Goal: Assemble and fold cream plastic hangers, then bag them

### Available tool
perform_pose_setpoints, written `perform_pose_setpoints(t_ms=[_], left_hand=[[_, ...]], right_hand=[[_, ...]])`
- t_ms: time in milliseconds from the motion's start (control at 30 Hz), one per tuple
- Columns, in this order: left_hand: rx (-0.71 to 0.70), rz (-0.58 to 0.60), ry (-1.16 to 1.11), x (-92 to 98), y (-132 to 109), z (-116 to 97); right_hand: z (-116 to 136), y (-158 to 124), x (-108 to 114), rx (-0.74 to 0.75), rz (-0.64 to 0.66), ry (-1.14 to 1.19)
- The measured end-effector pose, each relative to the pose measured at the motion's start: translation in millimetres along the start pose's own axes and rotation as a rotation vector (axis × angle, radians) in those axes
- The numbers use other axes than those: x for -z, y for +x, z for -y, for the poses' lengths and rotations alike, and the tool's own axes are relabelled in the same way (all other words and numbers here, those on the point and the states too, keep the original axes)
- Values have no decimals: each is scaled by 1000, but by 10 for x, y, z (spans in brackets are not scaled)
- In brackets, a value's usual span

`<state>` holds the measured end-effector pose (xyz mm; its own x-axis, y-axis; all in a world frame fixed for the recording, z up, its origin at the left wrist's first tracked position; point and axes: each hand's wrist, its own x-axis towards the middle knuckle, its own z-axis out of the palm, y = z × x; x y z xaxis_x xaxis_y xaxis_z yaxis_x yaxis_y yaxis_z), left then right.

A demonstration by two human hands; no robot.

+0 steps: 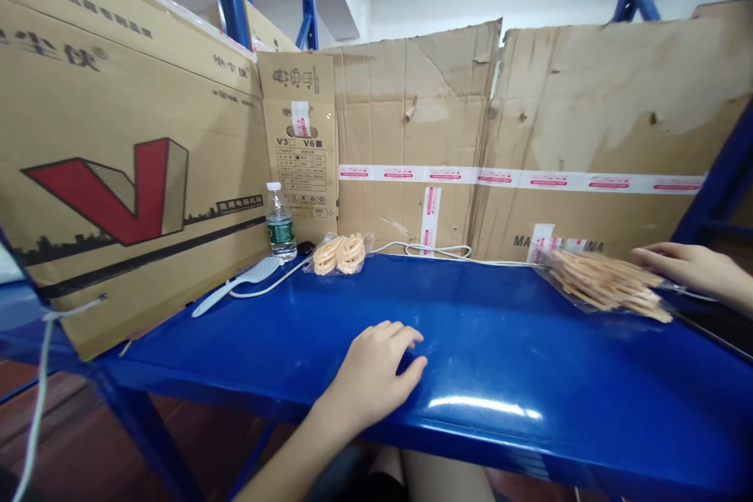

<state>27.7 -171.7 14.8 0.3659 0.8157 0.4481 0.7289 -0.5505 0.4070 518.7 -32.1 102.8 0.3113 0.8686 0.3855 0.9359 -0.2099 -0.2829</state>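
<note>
My left hand (380, 369) rests on the blue tabletop (471, 345), palm down. Its fingers are loosely bent, the thumb stands apart, and nothing is in it. At the far right my right hand (685, 265) reaches in from the edge, fingers extended at the back right end of a pile of beige strips (605, 278) on clear plastic. Whether the fingertips touch the strips, I cannot tell. Two bundles of similar beige loops (340, 254) lie in a clear bag at the back of the table, away from both hands.
At the back left stand a water bottle (280, 223) and a pale blue hairbrush-like paddle (238, 286). White cable (438, 249) runs along the rear edge. Cardboard panels (412, 125) wall the back, and a big printed carton (135, 133) the left. A dark flat device (714, 333) lies at right.
</note>
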Motion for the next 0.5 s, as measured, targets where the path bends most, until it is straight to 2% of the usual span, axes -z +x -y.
perform_pose_setpoints(t_ms=[67,133,233,300,400,500], left_hand=[[14,173,-171,47,249,-78],[-13,288,-259,21,529,-184],[-25,500,-428,-186,963,-400],[49,585,-521,-414,1259,-591],[217,614,-670,-809,1717,-934],[399,476,-850,-1175,2154,-1254]], right_hand=[[0,-27,50,-57,30,-10],[26,-64,98,-87,61,-13],[67,-110,154,-87,86,-11],[84,-120,171,-82,90,-14],[83,-83,134,-99,59,-31],[37,16,12,-176,-5,-59]])
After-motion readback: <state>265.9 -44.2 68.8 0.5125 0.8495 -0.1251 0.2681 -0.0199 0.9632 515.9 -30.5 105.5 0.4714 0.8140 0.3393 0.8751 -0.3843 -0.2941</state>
